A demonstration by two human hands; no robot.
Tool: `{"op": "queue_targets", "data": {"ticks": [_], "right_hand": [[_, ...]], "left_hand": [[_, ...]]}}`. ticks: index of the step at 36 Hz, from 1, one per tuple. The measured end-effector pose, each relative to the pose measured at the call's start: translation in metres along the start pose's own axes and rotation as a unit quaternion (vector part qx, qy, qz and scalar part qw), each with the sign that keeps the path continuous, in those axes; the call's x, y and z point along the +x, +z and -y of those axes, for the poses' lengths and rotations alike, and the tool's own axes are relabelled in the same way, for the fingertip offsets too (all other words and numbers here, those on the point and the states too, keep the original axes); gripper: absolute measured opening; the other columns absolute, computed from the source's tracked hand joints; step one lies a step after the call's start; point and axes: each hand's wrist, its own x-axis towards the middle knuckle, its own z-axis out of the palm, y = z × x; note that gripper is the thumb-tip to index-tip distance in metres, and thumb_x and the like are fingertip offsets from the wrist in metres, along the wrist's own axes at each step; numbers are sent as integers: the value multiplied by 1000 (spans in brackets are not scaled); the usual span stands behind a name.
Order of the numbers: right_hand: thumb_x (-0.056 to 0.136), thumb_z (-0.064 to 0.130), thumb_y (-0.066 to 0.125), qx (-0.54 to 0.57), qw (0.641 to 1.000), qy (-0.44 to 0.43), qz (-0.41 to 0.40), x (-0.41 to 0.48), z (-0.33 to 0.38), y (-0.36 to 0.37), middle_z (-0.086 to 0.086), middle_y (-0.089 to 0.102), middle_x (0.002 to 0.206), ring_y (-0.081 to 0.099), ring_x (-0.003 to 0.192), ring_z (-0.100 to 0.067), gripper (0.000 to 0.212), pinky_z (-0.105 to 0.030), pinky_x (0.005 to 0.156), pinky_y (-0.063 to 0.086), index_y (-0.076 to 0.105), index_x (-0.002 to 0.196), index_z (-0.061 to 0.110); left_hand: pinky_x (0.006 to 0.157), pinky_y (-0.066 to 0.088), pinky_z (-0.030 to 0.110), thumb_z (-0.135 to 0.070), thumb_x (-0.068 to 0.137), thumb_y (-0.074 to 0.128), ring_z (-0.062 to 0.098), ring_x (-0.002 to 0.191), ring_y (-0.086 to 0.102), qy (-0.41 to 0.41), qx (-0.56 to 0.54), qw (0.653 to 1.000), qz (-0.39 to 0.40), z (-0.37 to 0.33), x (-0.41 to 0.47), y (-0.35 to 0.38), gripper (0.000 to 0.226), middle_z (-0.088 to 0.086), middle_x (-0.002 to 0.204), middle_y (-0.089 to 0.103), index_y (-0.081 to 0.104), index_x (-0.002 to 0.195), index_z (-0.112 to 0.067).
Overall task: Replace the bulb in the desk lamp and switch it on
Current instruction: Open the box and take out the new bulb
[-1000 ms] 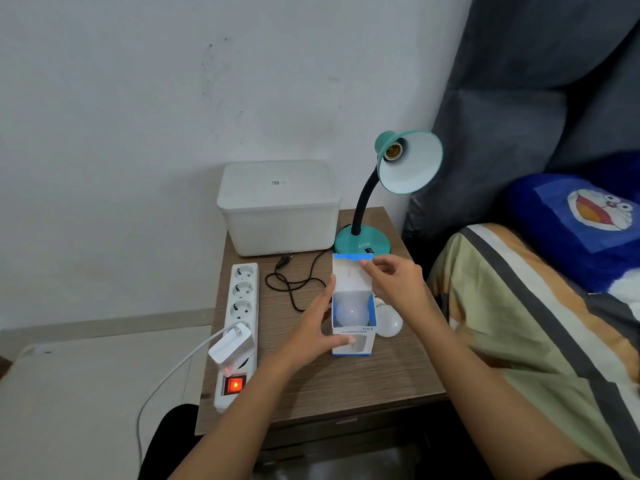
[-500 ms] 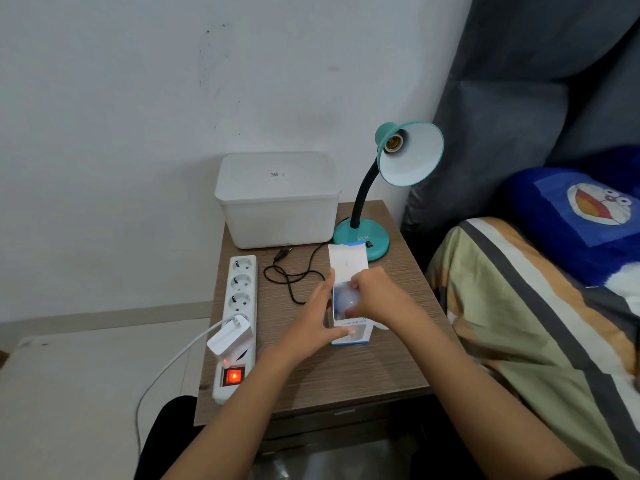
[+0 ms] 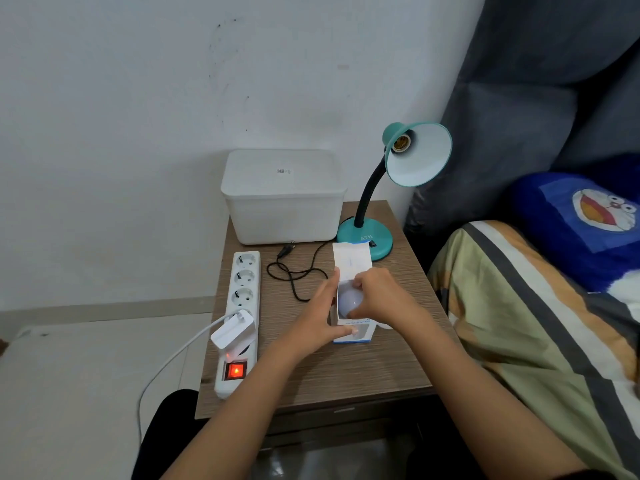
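Nearest the viewer, on the brown wood-grain bedside table (image 3: 346,372), the left hand (image 3: 318,320) is spread wide and pressed flat against the left wall of the small white-and-blue cardboard bulb box (image 3: 353,327), probably to brace the light carton so it does not slide or lift. The right hand (image 3: 381,299) reaches into the box's open top, its fingers curled around the frosted white round bulb (image 3: 348,301) that sits inside, evidently to draw it out. The box's white flap (image 3: 351,261) stands folded back, out of the way. Left of the box lies a white power strip (image 3: 242,306) with a lit red switch and a white adapter plugged in. Just beyond the box is the loose black lamp cord (image 3: 298,271), its plug not in any socket. Farther back stands the teal gooseneck desk lamp (image 3: 412,157), its brass socket empty and turned toward the viewer, ready for the bulb. Left of the lamp, a lidded white plastic tub (image 3: 282,199) hides whatever it holds.
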Motion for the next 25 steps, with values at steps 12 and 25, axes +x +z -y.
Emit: {"op": "queue_targets", "data": {"ticks": [12,25], "right_hand": [[62,29,79,9,1000,0,0,-1,-2,-1,-11,62,98,59,85,-23,43,-31,62,45,67,97,8],[67,34,74,-23,997,-14,-66,-11,-6,-2,-7,66,109,61,96,-23,50,-35,76,54,63,111,14]], "left_hand": [[108,25,21,-26,76,75,8,140,24,-2,10,1000,-1,0,1,0,105,-6,155,13,0,150,-26],[101,28,16,-23,78,74,1,131,26,0,23,1000,5,-3,3,0,104,-7,154,14,-2,149,-27]]}}
